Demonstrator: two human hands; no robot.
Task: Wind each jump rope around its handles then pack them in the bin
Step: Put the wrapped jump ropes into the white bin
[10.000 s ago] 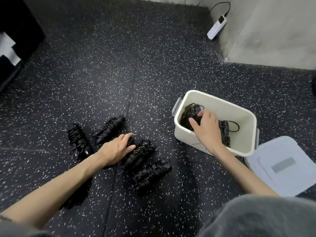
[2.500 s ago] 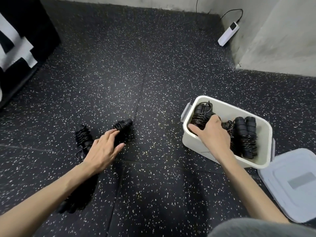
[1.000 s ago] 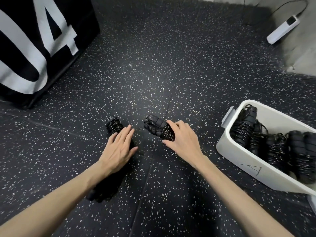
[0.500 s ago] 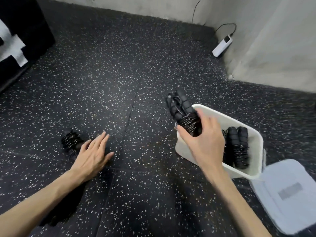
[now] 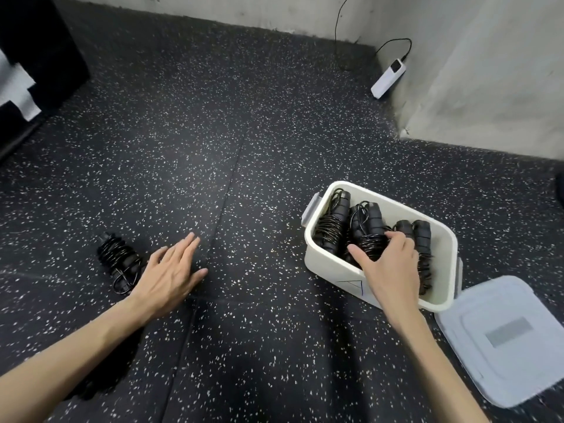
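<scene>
Now the left hand (image 5: pixel 166 277) lies flat on the speckled floor (image 5: pixel 244 346), fingers straight and spread, holding nothing. Just to its left waits the last wound jump rope (image 5: pixel 117 261), long axis running away from the person, so the left hand is far nearer. Over on the right, the right hand (image 5: pixel 389 267) curls round a wound bundle (image 5: pixel 367 230), settling it in the white bin (image 5: pixel 332 273) among the others. Lid (image 5: pixel 503 340) lies alongside.

Three wound black jump ropes (image 5: pixel 364 232) stand in the white bin (image 5: pixel 332 270); a fourth (image 5: pixel 117 259) lies on the floor.
</scene>
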